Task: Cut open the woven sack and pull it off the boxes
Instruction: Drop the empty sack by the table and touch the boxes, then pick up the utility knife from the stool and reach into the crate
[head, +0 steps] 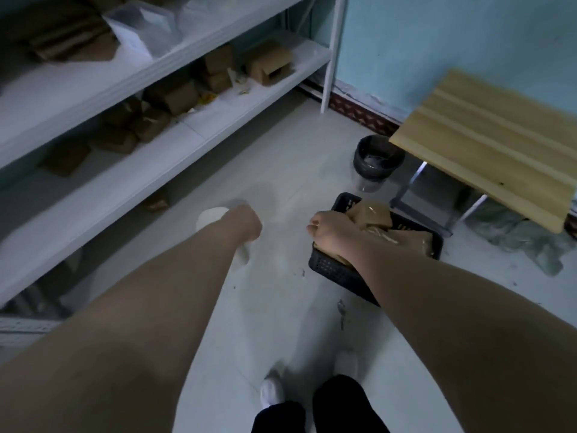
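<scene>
Left hand [243, 225] hangs low over the pale floor [281, 170], curled round sth white [210, 218], prob. the woven sack, which shows just beyond and under the fist; blurred, can't be sure. Right hand [332, 232] is closed, knuckles up, at the near edge of a black perforated plastic basket [335, 270] w/ crumpled brown cardboard boxes [373, 215] inside. No readable labels.

I see the pale floor [281, 157] carrying a black crate [337, 270], with a dark bin [376, 160] just beyond it.
</scene>
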